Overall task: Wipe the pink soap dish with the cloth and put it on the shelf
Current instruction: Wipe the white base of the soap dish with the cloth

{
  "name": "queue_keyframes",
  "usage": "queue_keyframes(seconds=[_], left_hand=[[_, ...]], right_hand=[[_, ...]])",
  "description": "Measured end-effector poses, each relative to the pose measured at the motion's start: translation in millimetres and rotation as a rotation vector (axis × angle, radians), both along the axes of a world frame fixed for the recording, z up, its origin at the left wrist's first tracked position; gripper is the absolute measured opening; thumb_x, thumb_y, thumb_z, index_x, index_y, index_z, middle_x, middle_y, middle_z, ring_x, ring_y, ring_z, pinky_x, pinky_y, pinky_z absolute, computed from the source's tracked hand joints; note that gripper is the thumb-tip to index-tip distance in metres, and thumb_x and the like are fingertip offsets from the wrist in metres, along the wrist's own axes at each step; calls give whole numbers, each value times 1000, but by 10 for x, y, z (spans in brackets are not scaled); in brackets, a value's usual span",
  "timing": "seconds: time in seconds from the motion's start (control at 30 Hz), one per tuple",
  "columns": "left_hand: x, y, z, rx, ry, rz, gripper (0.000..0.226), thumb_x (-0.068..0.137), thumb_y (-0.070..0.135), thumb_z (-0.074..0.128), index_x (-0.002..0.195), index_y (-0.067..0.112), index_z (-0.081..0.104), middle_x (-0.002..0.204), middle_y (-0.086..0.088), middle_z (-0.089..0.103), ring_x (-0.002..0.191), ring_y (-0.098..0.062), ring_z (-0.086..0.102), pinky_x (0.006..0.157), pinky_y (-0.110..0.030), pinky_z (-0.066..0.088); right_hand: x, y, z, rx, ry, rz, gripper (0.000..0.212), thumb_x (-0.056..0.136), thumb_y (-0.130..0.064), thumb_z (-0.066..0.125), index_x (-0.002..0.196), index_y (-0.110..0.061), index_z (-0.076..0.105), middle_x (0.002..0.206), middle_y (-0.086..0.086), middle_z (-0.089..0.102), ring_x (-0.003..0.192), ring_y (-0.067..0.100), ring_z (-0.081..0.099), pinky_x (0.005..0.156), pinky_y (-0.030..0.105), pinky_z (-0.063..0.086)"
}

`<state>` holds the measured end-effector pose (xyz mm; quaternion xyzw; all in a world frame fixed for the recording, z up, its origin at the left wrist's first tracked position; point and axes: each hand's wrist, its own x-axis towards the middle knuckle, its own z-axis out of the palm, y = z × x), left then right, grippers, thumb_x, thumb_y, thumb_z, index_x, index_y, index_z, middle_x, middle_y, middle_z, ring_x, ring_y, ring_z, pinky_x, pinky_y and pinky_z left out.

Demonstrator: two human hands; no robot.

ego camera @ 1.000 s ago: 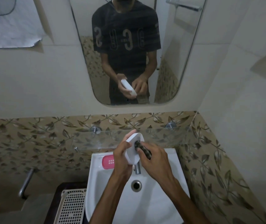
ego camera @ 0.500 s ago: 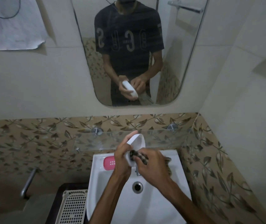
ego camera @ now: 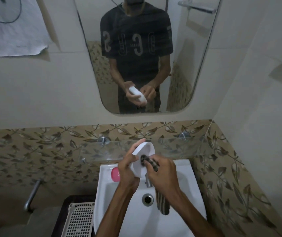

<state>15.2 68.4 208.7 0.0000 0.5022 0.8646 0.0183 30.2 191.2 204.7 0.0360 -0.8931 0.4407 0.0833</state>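
You're gripping a white dish part [ego camera: 142, 159] in your L hand [ego camera: 128, 170], fingers wrapped round its back and thumb side, tilted nearly on edge over the basin [ego camera: 184, 194]. Your R hand [ego camera: 164, 173] is closed on the cloth [ego camera: 149, 162], pressing a bunched bit into the part's hollow w/ the fingertips; the rest of the cloth is hanging below your R wrist.

To do this step well, I'd say: keep the L grip firm so the part isn't twisting, be working the cloth round the inner rim and corners, not just the centre, then flip and do the outside. It's prob. wet and slick, so avoid loosening the hold over the basin.

The pink soap dish [ego camera: 115, 174] is sitting on the basin's back-left ledge, just beside your L hand, partly hidden by it; neither hand is touching it. Can't tell if the white piece belongs to it. The glass shelf [ego camera: 179, 146] is running along the wall right behind both hands, nothing on it that I can see.
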Motion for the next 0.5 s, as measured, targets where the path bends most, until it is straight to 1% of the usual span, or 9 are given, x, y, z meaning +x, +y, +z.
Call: queue_keyframes(seconds=[0.07,0.13,0.17,0.23,0.3,0.37,0.4,0.43,0.5], left_hand=[[-23,-20,-22,-49,17,30,76,59,32,57,131,10,67,136,-19,63,117,-34,60,89,-45,55],[-27,-17,-36,-144,53,64,67,63,32,56,127,16,71,133,-10,67,119,-28,62,91,-42,57],[-25,-3,-43,-170,63,76,63,66,29,55,125,17,71,131,-9,68,119,-26,63,92,-37,58],[-1,25,-58,-167,40,80,61,70,26,53,127,14,70,130,-10,69,119,-24,65,91,-34,58],[5,10,-72,-191,36,104,68,66,32,55,130,12,68,132,-10,68,123,-29,62,93,-36,58],[-12,-28,-100,-234,56,128,69,65,35,55,130,16,68,133,-7,67,124,-32,59,95,-48,54],[-24,-32,-112,-271,76,132,66,66,34,55,129,19,68,133,-5,66,123,-30,58,95,-53,53],[-32,-20,-121,-312,97,136,62,68,30,54,128,23,69,132,-2,67,122,-26,59,96,-53,53],[-28,18,-141,-348,116,156,58,71,26,53,126,28,69,131,2,67,121,-18,60,98,-45,54]], right_hand=[[157,-106,-36,-36,-6,136,17,90,-31,70,80,-18,70,73,-8,69,68,10,65,63,30,58],[160,-101,-58,-50,-32,132,19,91,-34,68,82,-18,72,74,-6,70,70,12,67,65,35,59],[80,-54,-65,-53,-50,67,17,92,-32,69,83,-18,73,76,-5,72,71,12,68,67,36,60],[-8,14,-77,-19,-39,-41,14,94,-25,71,82,-17,74,77,-4,73,71,10,68,71,36,61],[68,-50,-60,-46,-65,9,16,93,-25,71,80,-16,72,74,-4,72,69,12,67,69,36,61],[180,-129,-65,-104,-97,127,20,92,-29,70,78,-14,70,71,-3,70,67,15,66,66,38,58],[199,-132,-77,-138,-112,131,22,92,-29,69,77,-14,70,70,-2,70,66,17,65,65,40,57],[190,-120,-84,-172,-135,95,23,93,-28,69,77,-13,71,69,0,70,66,18,66,66,41,57],[180,-99,-117,-209,-149,23,20,96,-26,69,79,-16,74,71,-1,72,68,16,67,65,34,58]])
